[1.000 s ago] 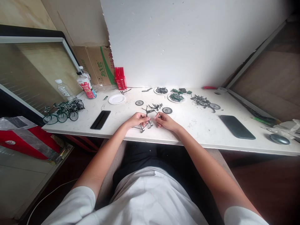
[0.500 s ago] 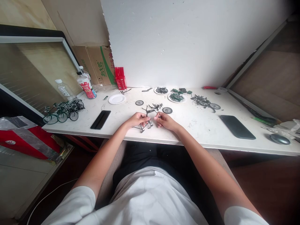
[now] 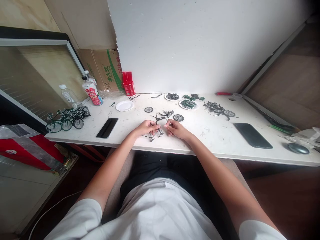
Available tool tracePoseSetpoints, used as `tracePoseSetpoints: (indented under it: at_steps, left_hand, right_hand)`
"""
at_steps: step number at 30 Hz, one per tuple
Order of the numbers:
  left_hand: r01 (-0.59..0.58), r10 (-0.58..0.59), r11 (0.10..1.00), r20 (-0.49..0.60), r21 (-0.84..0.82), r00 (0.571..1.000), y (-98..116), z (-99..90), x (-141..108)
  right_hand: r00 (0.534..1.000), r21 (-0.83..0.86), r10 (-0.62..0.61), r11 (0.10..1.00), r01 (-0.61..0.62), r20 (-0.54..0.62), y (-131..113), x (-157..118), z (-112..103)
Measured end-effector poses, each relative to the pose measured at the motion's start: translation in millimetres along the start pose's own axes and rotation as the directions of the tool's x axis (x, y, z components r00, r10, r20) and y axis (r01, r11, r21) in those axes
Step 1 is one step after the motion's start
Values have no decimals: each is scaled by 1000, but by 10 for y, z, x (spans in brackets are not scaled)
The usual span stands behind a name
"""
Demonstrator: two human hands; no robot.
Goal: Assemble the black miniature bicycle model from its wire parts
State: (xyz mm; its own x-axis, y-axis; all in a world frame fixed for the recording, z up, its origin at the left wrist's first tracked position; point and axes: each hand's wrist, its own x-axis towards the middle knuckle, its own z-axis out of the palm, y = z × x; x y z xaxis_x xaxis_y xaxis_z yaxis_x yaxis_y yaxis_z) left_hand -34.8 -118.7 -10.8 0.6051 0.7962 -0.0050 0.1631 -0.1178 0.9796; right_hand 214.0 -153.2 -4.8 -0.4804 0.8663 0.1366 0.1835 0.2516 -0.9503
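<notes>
My left hand is closed around a small dark bicycle frame near the front edge of the table. Close by on the right, my right hand is pinched, and what its fingers hold is too small to make out. Beyond the hands lie dark bicycle parts, with one loose wheel to the left and another wheel to the right. Small pedal-like parts show between the hands.
Assembled miniature bicycles stand at the left beside a phone. Plates of parts, a pile of dark parts and a white plate lie farther back. At right are a dark slab and a mouse.
</notes>
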Motion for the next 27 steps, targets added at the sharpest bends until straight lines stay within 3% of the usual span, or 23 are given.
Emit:
tracePoseSetpoints:
  at_steps: [27]
  left_hand:
    - [6, -7, 1000, -27, -26, 1000, -22, 18, 9]
  right_hand:
    - [999, -18, 8, 1000, -9, -45, -8, 2, 39]
